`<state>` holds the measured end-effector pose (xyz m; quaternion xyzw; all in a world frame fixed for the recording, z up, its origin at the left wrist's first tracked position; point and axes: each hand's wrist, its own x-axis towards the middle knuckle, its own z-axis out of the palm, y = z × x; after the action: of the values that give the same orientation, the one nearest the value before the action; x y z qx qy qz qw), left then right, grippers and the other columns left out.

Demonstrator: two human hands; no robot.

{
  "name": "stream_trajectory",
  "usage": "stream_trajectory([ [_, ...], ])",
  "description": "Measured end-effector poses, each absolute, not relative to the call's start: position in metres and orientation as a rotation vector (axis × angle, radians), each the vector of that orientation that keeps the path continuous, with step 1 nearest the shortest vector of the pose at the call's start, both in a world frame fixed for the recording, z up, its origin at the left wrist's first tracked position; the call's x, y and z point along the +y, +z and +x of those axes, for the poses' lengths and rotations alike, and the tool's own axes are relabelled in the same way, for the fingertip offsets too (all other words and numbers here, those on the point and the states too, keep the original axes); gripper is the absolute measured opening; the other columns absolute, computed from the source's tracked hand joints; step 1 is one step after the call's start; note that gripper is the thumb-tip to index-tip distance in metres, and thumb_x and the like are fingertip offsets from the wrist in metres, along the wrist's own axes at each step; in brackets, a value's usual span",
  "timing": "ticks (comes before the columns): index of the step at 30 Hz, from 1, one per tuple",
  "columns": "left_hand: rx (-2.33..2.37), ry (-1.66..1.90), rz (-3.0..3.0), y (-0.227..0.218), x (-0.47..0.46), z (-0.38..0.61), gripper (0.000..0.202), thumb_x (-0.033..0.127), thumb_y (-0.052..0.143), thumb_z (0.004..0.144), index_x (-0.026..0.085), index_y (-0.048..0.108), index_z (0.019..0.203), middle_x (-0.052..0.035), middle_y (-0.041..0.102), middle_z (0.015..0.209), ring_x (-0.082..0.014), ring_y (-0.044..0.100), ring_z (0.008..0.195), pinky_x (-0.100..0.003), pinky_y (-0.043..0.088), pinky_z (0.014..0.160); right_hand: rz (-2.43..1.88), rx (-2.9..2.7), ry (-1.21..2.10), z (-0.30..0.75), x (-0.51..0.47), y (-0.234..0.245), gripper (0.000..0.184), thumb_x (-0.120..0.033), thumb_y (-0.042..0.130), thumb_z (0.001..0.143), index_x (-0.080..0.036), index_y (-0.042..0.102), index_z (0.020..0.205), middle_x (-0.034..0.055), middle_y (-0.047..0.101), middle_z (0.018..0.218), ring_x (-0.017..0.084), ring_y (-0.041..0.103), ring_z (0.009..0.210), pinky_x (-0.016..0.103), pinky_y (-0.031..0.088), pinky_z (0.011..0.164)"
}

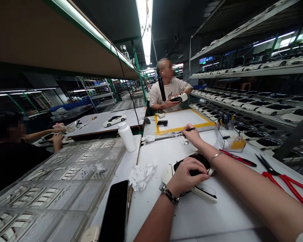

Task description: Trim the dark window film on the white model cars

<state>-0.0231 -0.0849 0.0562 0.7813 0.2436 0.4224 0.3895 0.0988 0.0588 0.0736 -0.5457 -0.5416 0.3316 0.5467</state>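
A white model car (167, 175) with a black roof sits on the white worktop in front of me, its door swung out to the side. Bent fingers of my left hand (188, 174) rest over its roof and near side, hiding part of it. Beyond the car, my right hand (192, 135) pinches a slim dark pen-like tool (190, 129); its exact kind is too small to tell. Close to those fingertips lies a small clear, shiny piece (175, 134), with a scrap of foil (184, 143) nearer to me.
Crumpled tissue (142, 175), a phone (114, 211) and a white bottle (127, 137) are at left, beside compartment trays (73, 198). Red-handled scissors (272, 171) and a clear tool box (231, 139) lie right. A co-worker (166, 87) holds another car; racks of cars stand right.
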Motion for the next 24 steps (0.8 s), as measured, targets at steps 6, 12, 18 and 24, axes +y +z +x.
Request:
stream_trajectory([
  [6, 0.866, 1.373, 1.842, 0.056, -0.089, -0.019, 0.007, 0.023, 0.066, 0.076, 0.017, 0.069, 0.074, -0.0065, 0.063, 0.085, -0.0162, 0.06, 0.086, -0.032, 0.049, 0.085, -0.962, -1.188, 0.888, 0.125, -0.017, 0.095, 0.037, -0.039, 0.064, 0.068, -0.02, 0.032, 0.072, -0.0059, 0.049, 0.054, 0.007, 0.043, 0.046, 0.021, 0.035, 0.048],
  [12, 0.997, 1.518, 1.823, 0.056, -0.091, -0.016, 0.009, 0.023, 0.064, 0.078, 0.016, 0.067, 0.073, -0.0058, 0.06, 0.085, -0.0148, 0.059, 0.085, -0.031, 0.05, 0.081, -0.732, -1.005, 1.096, 0.154, -0.09, 0.075, 0.037, -0.027, 0.073, 0.069, -0.02, 0.036, 0.068, -0.0057, 0.048, 0.052, 0.006, 0.043, 0.044, 0.019, 0.032, 0.044],
  [18, 1.027, 1.604, 1.923, 0.06, -0.098, -0.011, 0.005, 0.02, 0.064, 0.079, 0.017, 0.068, 0.076, -0.0046, 0.061, 0.082, -0.014, 0.059, 0.083, -0.03, 0.051, 0.078, -0.753, -0.95, 1.152, 0.165, -0.111, 0.062, 0.034, -0.028, 0.07, 0.071, -0.022, 0.037, 0.066, -0.0043, 0.047, 0.05, 0.009, 0.044, 0.041, 0.021, 0.033, 0.038],
  [24, 1.044, 1.748, 2.065, 0.064, -0.106, -0.007, 0.005, 0.016, 0.066, 0.077, 0.018, 0.069, 0.08, -0.0035, 0.061, 0.08, -0.0127, 0.06, 0.078, -0.03, 0.05, 0.074, -0.705, -1.066, 1.098, 0.166, -0.126, 0.066, 0.032, -0.028, 0.071, 0.074, -0.022, 0.04, 0.065, -0.0027, 0.049, 0.05, 0.01, 0.046, 0.041, 0.021, 0.033, 0.034],
])
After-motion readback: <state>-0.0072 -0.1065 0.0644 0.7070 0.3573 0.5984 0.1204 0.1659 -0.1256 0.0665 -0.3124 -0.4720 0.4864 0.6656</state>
